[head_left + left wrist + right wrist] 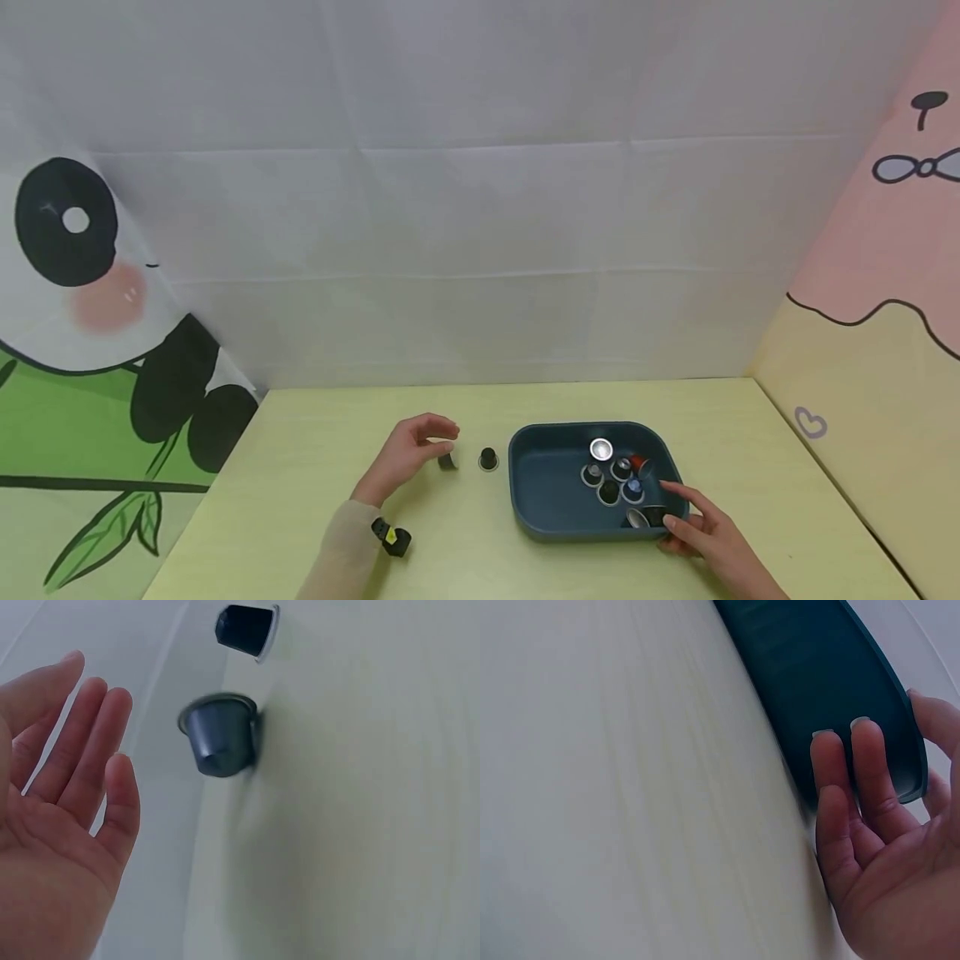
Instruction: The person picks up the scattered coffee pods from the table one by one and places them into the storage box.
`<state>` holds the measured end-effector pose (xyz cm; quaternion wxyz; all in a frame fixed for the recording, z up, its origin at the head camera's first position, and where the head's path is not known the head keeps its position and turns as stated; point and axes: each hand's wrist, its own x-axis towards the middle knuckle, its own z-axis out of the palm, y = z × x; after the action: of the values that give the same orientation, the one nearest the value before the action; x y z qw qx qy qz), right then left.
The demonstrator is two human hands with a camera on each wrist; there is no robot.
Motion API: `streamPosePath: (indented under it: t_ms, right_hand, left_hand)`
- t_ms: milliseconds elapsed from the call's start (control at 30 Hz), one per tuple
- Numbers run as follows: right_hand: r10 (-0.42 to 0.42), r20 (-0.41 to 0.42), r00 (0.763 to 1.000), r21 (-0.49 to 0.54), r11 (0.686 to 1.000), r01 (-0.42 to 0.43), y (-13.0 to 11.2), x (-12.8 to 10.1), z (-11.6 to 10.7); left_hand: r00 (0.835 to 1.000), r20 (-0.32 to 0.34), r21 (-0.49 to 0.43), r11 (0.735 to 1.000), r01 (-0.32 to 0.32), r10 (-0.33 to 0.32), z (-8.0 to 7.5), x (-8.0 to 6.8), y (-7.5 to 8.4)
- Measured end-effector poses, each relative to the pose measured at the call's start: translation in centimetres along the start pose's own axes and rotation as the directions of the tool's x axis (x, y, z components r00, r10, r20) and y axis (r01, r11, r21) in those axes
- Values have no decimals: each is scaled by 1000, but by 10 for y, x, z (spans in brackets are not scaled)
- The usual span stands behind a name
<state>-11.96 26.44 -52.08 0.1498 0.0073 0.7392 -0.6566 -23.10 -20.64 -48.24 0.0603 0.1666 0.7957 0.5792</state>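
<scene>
My left hand (411, 450) hovers at the left of the table with fingers loosely bent and nothing between them. Just under its fingertips is a dark coffee capsule (447, 461), partly hidden; in the left wrist view this capsule (222, 736) appears slightly blurred and apart from the hand. A second dark capsule (488, 459) stands rim down between that hand and the blue tray (547, 523). My right hand (708, 533) grips the tray's near right corner, thumb at the rim and fingers against the outer wall (832, 667). Several capsules lie in the tray, including a red one (638, 463).
Inside the tray, the capsules gather toward the right; one silver-faced capsule (601, 450) lies toward the back. The pale yellow table (285, 467) meets a white cloth (480, 325) behind, with printed cloth panels at both sides.
</scene>
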Motion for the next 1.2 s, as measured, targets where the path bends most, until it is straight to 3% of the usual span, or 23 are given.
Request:
streamPosePath:
  t_ms: [133,267,400,800,1200]
  right_hand:
    - [-5,-2,1000,3,1000,5,0,0,0]
    - [5,-11,1000,-8,1000,-5,0,1,0]
    - [12,-12,1000,-13,1000,-12,0,1,0]
    - [-35,7,999,4,999,35,0,1,-1]
    - [-12,9,1000,-8,1000,12,2,0,-1]
  left_hand:
    - [998,-8,12,998,60,-60,-1,-1,-4]
    - [995,-13,12,995,95,-95,-1,2,-27]
    - [993,-1,0,993,122,-122,1,3,-34]
    - [992,23,23,992,121,-121,1,3,-45]
    - [989,31,60,988,143,-145,4,3,-51]
